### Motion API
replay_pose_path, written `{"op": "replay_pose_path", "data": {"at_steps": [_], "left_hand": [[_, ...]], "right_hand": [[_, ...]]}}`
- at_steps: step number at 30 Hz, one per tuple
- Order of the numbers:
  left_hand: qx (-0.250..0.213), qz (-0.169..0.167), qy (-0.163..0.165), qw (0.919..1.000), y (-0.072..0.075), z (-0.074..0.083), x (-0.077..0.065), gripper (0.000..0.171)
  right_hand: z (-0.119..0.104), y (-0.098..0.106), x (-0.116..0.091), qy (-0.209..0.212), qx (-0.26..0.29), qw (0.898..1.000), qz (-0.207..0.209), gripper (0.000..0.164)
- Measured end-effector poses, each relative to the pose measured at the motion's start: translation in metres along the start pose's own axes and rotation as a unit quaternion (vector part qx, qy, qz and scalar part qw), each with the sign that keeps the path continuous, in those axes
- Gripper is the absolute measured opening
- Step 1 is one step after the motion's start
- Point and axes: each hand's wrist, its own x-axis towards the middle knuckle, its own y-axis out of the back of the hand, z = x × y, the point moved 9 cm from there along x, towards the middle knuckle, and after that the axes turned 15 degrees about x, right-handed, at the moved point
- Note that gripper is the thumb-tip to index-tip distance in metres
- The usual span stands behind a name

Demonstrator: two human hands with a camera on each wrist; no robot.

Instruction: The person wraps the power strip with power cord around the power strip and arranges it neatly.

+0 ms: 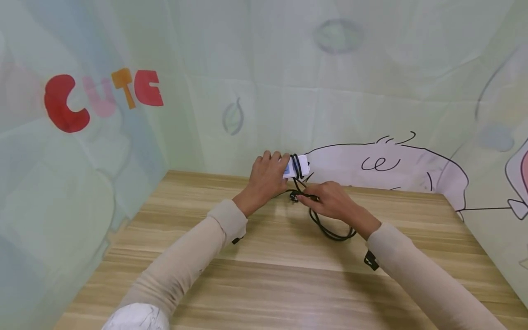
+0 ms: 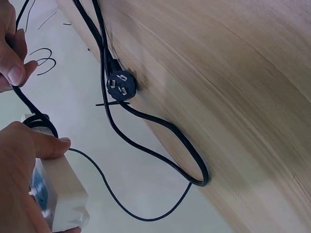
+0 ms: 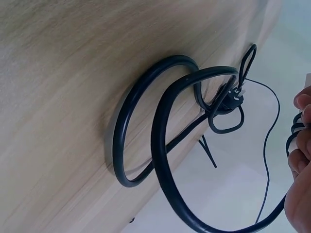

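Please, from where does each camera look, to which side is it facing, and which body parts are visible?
Head: worn on the head, looks forward and down over the table; left hand, right hand and both sleeves show.
Left wrist: on that wrist, looks at the white power strip; the left hand and part of the right hand show.
Right wrist: on that wrist, looks at the black cord; cropped fingers show at the right edge.
Shared: both wrist views show the plug.

white power strip (image 2: 69,194): held, cord-wrapped | black cord (image 3: 158,141): looped | 3-pin plug (image 2: 122,86): near strip
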Motion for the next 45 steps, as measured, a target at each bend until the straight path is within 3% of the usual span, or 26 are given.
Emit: {"op": "replay_pose_path", "data": {"at_steps": [10,17,21,28,34,39,45], "left_hand": [[0.024,0.016,-0.035,0.999,0.005,0.011,-0.001,0.055],[0.027,0.041,-0.062,0.9969,0.011,0.017,-0.01,0.058],[0.026,0.045,-0.095,0.9941,0.013,0.025,-0.015,0.053],[0.025,0.014,-0.135,0.9905,0.015,0.035,-0.02,0.047],[0.016,-0.006,-0.165,0.9861,0.017,0.041,-0.023,0.044],[-0.017,-0.005,-0.159,0.9872,0.02,0.041,-0.023,0.048],[-0.036,-0.004,-0.16,0.9865,0.025,0.041,-0.021,0.053]], "right_hand": [[-0.008,0.008,0.0,0.029,0.014,0.999,-0.004,0.02],[-0.008,0.012,0.005,0.006,0.005,0.997,-0.08,0.008],[-0.012,0.021,0.009,0.025,-0.005,0.995,-0.096,0.008],[-0.016,0.036,0.01,0.082,-0.026,0.994,-0.065,0.011],[-0.015,0.046,0.006,0.127,-0.029,0.991,0.0,0.018],[-0.008,0.054,0.005,0.137,-0.026,0.99,0.031,0.026],[-0.005,0.058,0.005,0.134,-0.038,0.99,0.021,0.034]]}}
